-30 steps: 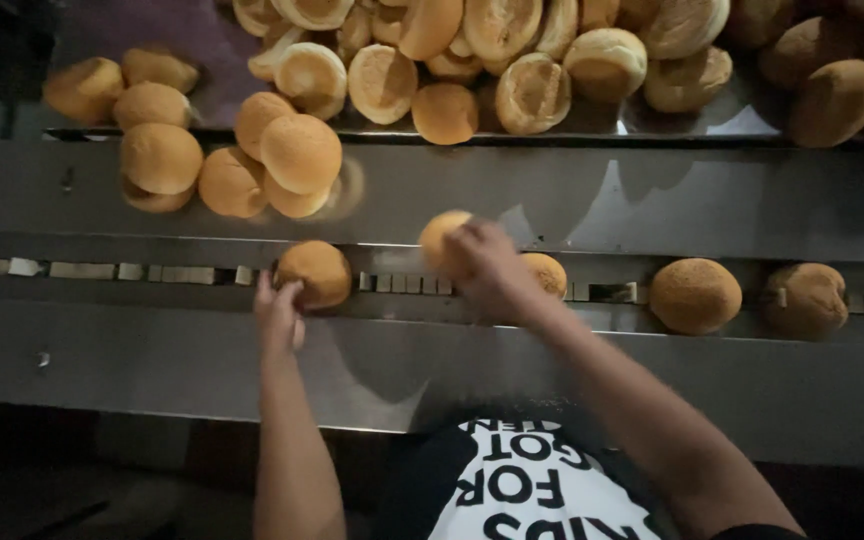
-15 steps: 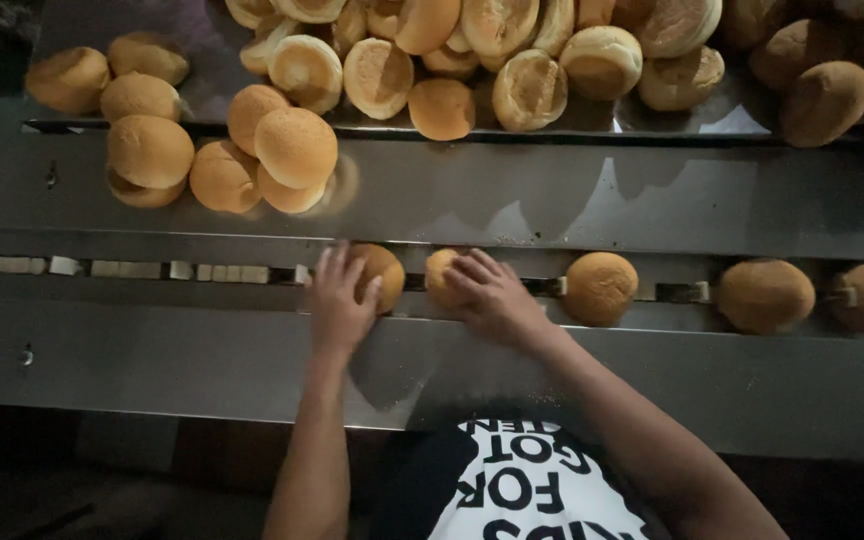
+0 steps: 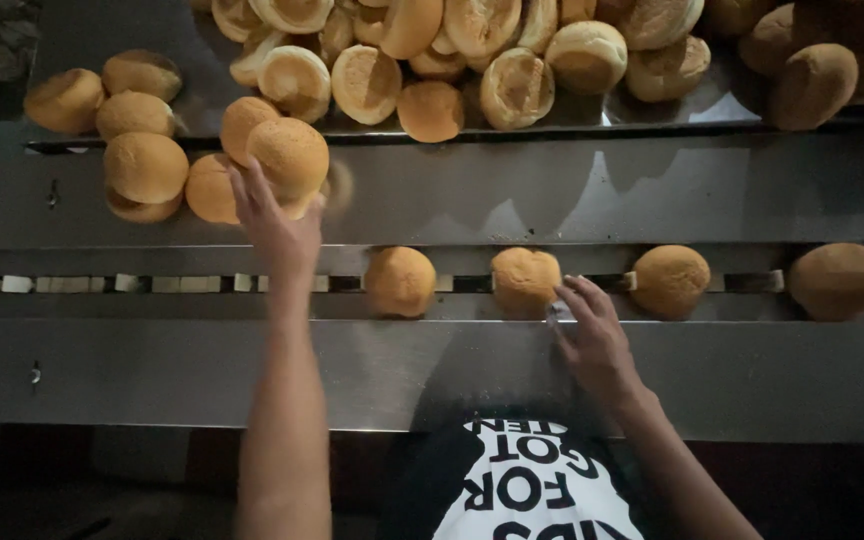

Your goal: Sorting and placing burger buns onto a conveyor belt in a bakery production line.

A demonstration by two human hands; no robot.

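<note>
Steel bench (image 3: 472, 375): a long brushed-metal work surface ran from the left edge to the right edge of the view, with dim light and dark shadow below its near edge.
Channel (image 3: 102, 283): a narrow slotted track ran along the middle of the bench, with pale links showing at its left end.
Far tray (image 3: 112, 40): a shiny metal surface along the bench's far edge carried a heap of buns (image 3: 472, 50), too many and too overlapped to count; several lay cut side up.
Left cluster (image 3: 142, 168): about seven golden buns sat on the bench near its far left corner.
Channel buns: four round buns stood in a row in the track, apart from one another: one (image 3: 400, 282) at the middle, one (image 3: 525, 281) just right of it, one (image 3: 670, 281) further right, one (image 3: 841, 281) near the right edge.
Left hand (image 3: 277, 228): stretched toward the far side, fingers spread open and cupped against the bun (image 3: 290, 158) at the right of the left cluster; a full grasp could not be told.
Right hand (image 3: 595, 335): lay at the near side of the channel, fingers loosely apart, tips just beside the second channel bun, holding nothing.
Shirt (image 3: 532, 490): dark with white print, at the bench's near edge.
</note>
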